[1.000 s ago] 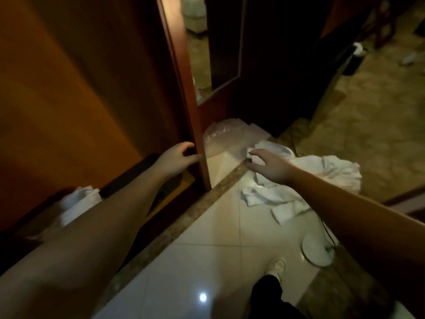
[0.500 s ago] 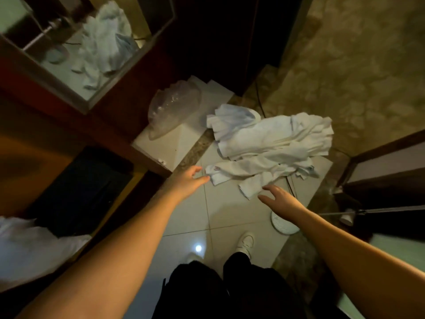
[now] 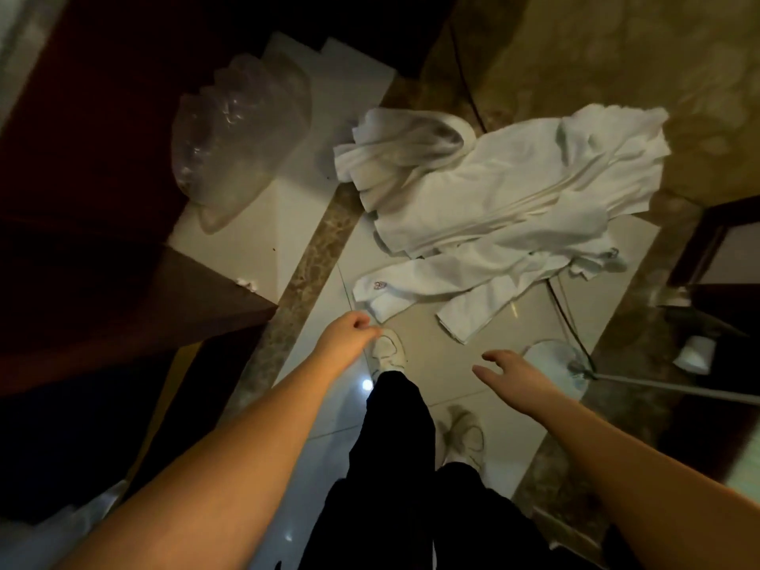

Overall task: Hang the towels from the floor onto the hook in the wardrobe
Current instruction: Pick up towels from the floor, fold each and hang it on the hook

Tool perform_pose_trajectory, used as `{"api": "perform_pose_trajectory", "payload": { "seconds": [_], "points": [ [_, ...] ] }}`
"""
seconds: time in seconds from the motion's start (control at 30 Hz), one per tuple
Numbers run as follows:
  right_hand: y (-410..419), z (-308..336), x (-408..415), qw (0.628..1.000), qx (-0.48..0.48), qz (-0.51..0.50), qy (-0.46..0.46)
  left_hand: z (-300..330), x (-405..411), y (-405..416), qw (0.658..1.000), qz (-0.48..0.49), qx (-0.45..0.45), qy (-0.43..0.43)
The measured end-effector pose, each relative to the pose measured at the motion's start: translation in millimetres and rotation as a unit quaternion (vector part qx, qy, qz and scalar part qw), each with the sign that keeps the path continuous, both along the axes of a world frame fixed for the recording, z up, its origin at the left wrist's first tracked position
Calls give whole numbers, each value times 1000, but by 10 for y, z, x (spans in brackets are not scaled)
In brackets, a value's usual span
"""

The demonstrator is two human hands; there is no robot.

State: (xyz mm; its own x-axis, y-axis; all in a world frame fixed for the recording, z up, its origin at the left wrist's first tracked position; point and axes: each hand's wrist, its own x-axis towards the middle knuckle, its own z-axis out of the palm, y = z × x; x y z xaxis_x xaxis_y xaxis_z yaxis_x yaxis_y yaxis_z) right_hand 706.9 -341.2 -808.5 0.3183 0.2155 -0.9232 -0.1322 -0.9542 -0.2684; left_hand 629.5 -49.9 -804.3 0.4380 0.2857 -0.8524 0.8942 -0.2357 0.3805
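- Towels lie in a crumpled white heap on the floor, spread across pale glossy tiles and reaching onto a brown mottled border strip.
- One folded strip with a small emblem sticks out of the heap toward the person, close to the left hand.
- The left hand hovers above the floor with its fingers loosely curled, gripping nothing, just short of the nearest towel edge.
- The right hand is stretched forward with fingers straight and spread, empty, well apart from the left one.
- A crinkled clear plastic bag rests on a white ledge beside dark wooden wardrobe panels at the left.
- Beyond the tiles, the room has a beige patterned floor.
- A round white base with a thin metal pole stands just beside the right hand.
- Black trousers and two pale shoes show below, with a ceiling light reflected in the tile.
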Motion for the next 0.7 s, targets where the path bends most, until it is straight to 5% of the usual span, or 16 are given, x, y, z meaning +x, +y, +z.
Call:
{"api": "perform_pose_trajectory", "payload": {
  "seconds": [0.4,0.53,0.7],
  "points": [
    [1377,-2534,-35,993,8,-79,83,-2578,95,659,996,-14,38,83],
    [1607,-3246,-279,967,-13,-219,131,-3256,22,677,979,-155,130,35],
    [1802,-3730,-453,928,-3,-349,133,-3700,6,651,907,-365,210,-21]
  ]
}}
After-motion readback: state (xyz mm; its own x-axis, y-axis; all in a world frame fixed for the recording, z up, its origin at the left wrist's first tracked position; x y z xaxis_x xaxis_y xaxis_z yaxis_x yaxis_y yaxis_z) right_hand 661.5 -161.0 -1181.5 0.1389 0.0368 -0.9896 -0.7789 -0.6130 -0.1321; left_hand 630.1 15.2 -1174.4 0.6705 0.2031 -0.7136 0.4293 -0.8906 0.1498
